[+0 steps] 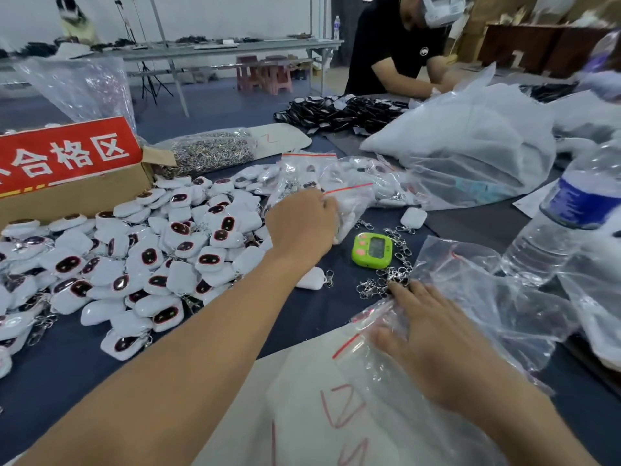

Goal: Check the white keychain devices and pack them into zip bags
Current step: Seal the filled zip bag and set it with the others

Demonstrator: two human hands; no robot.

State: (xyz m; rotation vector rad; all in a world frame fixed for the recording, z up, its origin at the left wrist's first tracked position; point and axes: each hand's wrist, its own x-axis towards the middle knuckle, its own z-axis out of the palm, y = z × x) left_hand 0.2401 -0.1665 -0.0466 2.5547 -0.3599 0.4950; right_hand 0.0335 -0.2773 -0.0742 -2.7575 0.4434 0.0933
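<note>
A dark blue tabletop (319, 307) carries everything. The white keychain devices (148, 257) lie in a broad heap over its left half, many showing dark oval faces. A large clear plastic sack (470, 142) sits toward the far right corner. A cardboard box (77, 193) with a red sign stands at the left edge behind the heap. Empty zip bags (470, 284) lie by the near right edge, with a water bottle (551, 237) at the right edge. The right hand (437, 338) lies flat on those bags, fingers spread. The left hand (302, 227) reaches mid-table, fingers curled on a filled zip bag (356, 203). A green timer (372, 249) sits between the hands, with loose metal clasps (386, 280) just beside it.
</note>
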